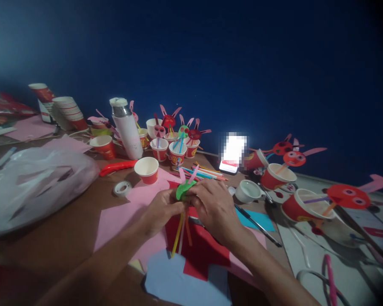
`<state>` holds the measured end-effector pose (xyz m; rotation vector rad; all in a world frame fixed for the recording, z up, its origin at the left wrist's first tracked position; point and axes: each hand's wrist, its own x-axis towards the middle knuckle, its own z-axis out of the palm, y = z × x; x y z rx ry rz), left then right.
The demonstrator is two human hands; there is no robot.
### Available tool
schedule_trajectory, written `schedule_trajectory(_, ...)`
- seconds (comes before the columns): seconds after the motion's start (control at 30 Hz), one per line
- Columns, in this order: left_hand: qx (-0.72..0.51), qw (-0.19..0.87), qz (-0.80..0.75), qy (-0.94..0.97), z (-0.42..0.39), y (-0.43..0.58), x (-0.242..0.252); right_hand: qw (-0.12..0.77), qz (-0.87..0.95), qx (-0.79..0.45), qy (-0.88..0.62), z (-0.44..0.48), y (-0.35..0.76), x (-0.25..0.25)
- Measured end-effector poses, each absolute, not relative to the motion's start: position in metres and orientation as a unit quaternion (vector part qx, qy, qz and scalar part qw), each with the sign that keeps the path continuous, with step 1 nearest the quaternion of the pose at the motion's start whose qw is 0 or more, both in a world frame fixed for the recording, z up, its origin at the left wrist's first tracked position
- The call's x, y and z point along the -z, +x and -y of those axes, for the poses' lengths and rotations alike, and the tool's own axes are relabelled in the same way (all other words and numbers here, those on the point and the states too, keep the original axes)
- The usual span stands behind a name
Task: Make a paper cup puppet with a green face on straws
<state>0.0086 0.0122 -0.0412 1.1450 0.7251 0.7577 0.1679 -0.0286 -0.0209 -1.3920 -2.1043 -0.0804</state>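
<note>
Here, both hands meet above the red paper (207, 250); the left hand (161, 210) pinches the green paper head (185, 189), fingers curled tight on it; the right hand (215, 208) clamps its other edge; 3 straws (180, 229) hang beneath. Seemingly mid-assembly; further joining calls for a steady pinch.

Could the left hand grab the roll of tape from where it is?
Probably yes. The roll of tape lies just left of the left hand, with only bare table and pink paper between. But that hand is pinching the green paper shape now.
</note>
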Motion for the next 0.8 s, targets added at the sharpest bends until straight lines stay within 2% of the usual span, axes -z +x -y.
schedule_trajectory(0.17, -0.33, 0.715, -0.326, 0.522, -0.013, 0.01, 0.043, 0.293, 0.79, 0.035, -0.538, 0.027, 0.167, 0.021)
schedule_trajectory(0.5, -0.362, 0.775, -0.31, 0.416, -0.013, 0.007, 0.032, 0.432, 0.74, -0.027, -0.515, 0.024, 0.172, 0.02)
schedule_trajectory(0.67, -0.383, 0.766, -0.312, 0.412, -0.014, 0.006, 0.031, 0.461, 0.704, -0.119, -0.527, 0.022, 0.171, 0.021)
schedule_trajectory(0.8, -0.393, 0.759, -0.317, 0.412, -0.014, 0.004, 0.03, 0.502, 0.601, -0.295, -0.547, 0.02, 0.166, 0.023)
